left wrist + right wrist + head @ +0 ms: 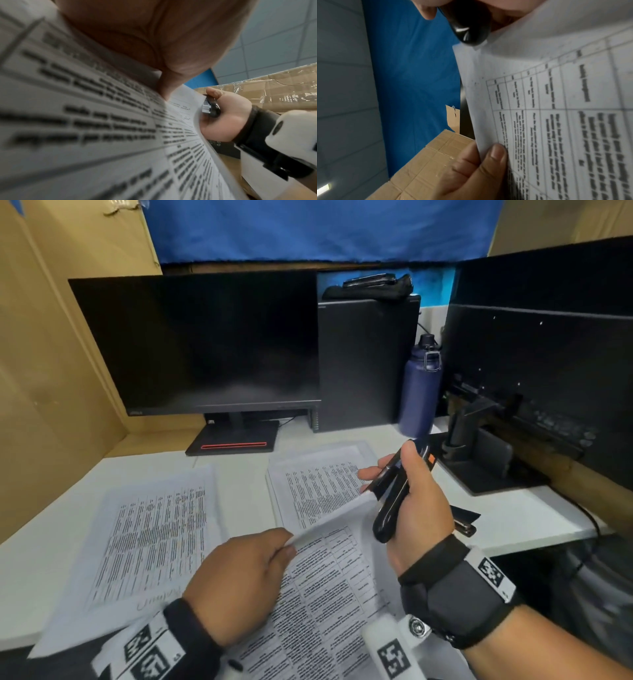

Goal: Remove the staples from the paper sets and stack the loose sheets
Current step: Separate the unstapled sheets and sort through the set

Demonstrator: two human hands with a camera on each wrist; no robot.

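My left hand [291, 545] pinches the upper edge of a printed paper set [329, 580] and lifts it off the white desk [513, 517]. In the right wrist view, the left hand's thumb and finger [496, 152] grip the same sheet edge [556, 108]. My right hand [390, 465] grips a black staple tool [390, 501], whose front end meets the top right corner of the held set [471, 27]. The left wrist view shows the blurred page [85, 121] and the tool [212, 108] at its far corner. The staple itself is hidden.
Two other paper piles lie on the desk, one on the left [150, 535] and one at the middle [318, 484]. A small dark stapler [464, 527] lies right of my hand. Behind stand a monitor [198, 344], a computer tower [363, 364], a blue bottle [419, 385] and a second monitor [548, 354].
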